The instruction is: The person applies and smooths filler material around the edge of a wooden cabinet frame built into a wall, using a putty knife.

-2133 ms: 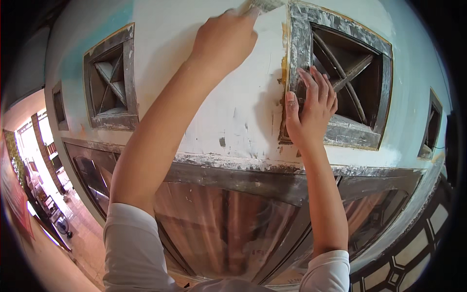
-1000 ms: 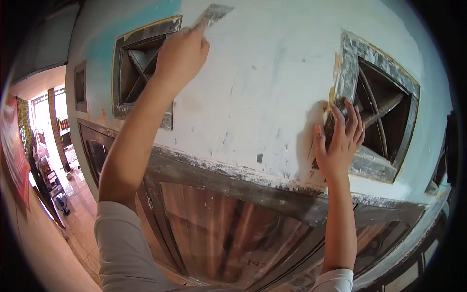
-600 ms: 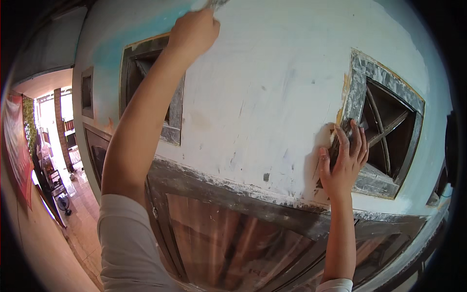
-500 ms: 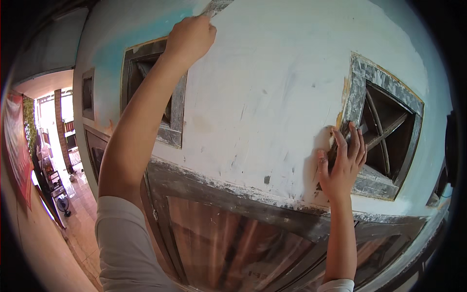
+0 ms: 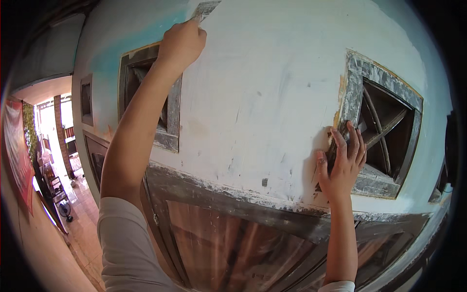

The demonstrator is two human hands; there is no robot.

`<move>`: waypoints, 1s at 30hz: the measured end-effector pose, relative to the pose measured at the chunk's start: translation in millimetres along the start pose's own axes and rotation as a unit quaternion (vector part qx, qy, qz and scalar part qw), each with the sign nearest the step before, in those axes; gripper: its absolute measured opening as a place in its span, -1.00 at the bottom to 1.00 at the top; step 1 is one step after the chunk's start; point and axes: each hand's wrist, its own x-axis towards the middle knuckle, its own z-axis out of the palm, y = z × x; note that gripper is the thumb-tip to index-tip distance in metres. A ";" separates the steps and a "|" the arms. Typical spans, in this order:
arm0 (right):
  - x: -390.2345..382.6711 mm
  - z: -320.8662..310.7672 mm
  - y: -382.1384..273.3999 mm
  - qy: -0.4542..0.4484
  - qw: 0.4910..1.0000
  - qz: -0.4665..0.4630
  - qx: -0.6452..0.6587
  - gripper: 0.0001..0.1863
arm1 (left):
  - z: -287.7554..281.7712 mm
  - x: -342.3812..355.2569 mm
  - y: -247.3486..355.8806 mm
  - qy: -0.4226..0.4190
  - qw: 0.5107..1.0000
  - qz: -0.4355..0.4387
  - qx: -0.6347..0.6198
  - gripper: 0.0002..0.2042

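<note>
My left hand (image 5: pixel 183 45) is raised to the upper wall, its fingers closed around a putty knife whose handle they mostly hide. The grey, smeared blade of the putty knife (image 5: pixel 208 9) lies against the white, patchy wall (image 5: pixel 262 73). Lower on the right, my right hand (image 5: pixel 342 168) rests with fingers spread and fingertips touching the left side of a worn wooden vent frame (image 5: pixel 354 92). Dark crossed bars fill that opening. Behind my left forearm is another square vent frame (image 5: pixel 168 141), partly covered by the arm.
Below the wall runs a dark wooden door or window frame (image 5: pixel 219 199) with glass panes and whitish smears along its top edge. At far left, a passage with a tiled floor (image 5: pixel 82 233) holds a standing fan (image 5: pixel 64 209) and a reddish hanging sheet (image 5: pixel 19 155).
My left hand and the putty knife have moved slightly left and down along the wall, showing more of the blade. My right hand keeps its place on the vent frame.
</note>
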 end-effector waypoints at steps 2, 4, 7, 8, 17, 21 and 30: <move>-0.4 1.2 -3.3 0.010 1.000 -0.005 0.012 -0.44 | -5.8 8.6 -12.4 -0.003 1.000 0.000 0.018 -0.69; 1.9 -1.3 -5.9 0.017 1.000 -0.011 0.016 -0.45 | -5.7 46.8 -30.3 0.014 1.000 0.004 0.009 -0.64; 0.0 -5.0 0.1 0.012 1.000 0.000 0.002 -0.45 | -10.2 73.1 -12.0 0.016 0.995 -0.092 -0.027 -0.70; -2.4 -2.1 0.1 0.010 1.000 -0.001 0.000 -0.45 | -14.2 71.9 -13.6 0.014 0.995 -0.094 -0.025 -0.70; -0.1 4.5 -7.7 0.017 1.000 -0.011 0.015 -0.44 | -30.8 -104.1 -42.8 -0.049 0.995 -0.007 -0.084 -0.74; -3.0 3.5 9.2 0.043 0.999 -0.016 0.008 -0.45 | -41.3 -256.7 -5.1 -0.179 0.968 -0.081 -0.156 -0.71; -9.3 8.1 4.4 0.047 0.998 -0.027 -0.012 -0.44 | -52.2 -344.2 8.2 -0.137 0.957 -0.121 -0.223 -0.52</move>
